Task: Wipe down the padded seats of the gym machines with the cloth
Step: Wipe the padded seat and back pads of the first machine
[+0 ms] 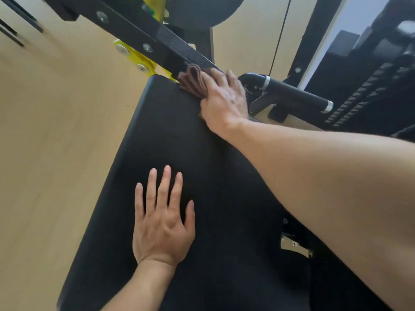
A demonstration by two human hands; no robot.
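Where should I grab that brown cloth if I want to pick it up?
Probably the looped folds of the folded brown cloth, coming from the far left. The right hand presses flat on its near part, so only those folds stick out, at the black padded seat's far edge.

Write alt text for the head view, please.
The right hand presses a folded brown cloth against the far edge of a black padded seat. The left hand rests flat on the seat nearer the camera, fingers straight.

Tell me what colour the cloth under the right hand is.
Reddish brown cloth, seen in the head view.
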